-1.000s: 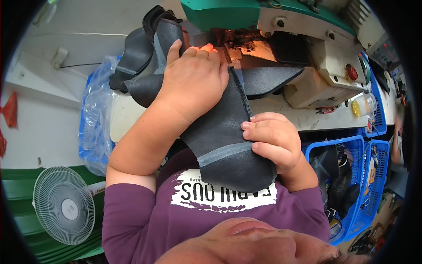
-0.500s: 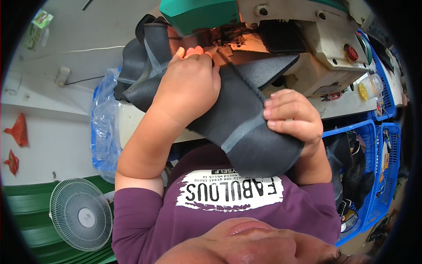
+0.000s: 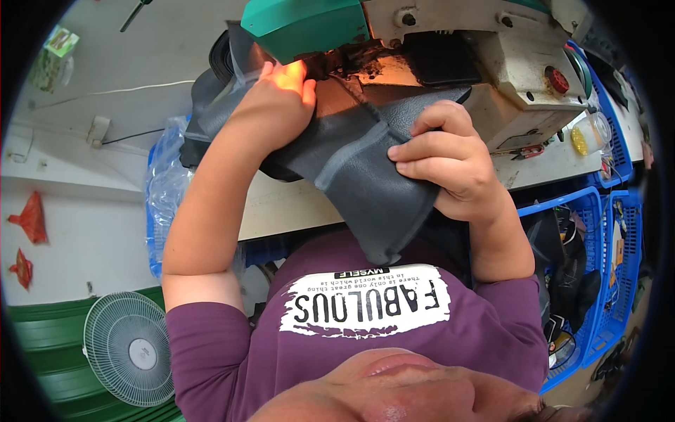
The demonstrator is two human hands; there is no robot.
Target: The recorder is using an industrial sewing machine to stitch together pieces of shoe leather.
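Note:
A black leather-like piece (image 3: pixel 376 186) with a grey strip across it hangs from the work area of a green and white machine (image 3: pixel 306 28) over the table's front edge. My right hand (image 3: pixel 457 158) pinches its right edge between thumb and fingers. My left hand (image 3: pixel 278 105) lies further in beside the machine's orange-lit working spot, its fingers bent onto the piece. Their tips are partly lost in the glow. A dark ridge or seam runs from that spot down toward my right hand. More folded black material (image 3: pixel 211 98) with grey strips lies left of my left hand.
On the machine's right body sits a red button (image 3: pixel 557 79). A clear jar (image 3: pixel 590 133) with yellow contents stands at the right. Blue baskets (image 3: pixel 598 281) holding dark pieces stand at the lower right. A clear plastic bag (image 3: pixel 165 190) covers a blue basket at left, above a fan (image 3: pixel 130 348).
My left hand has moved left and slightly away from me. The black piece has shifted left and turned, and its lower end now hangs narrower. My right hand has moved slightly up and left.

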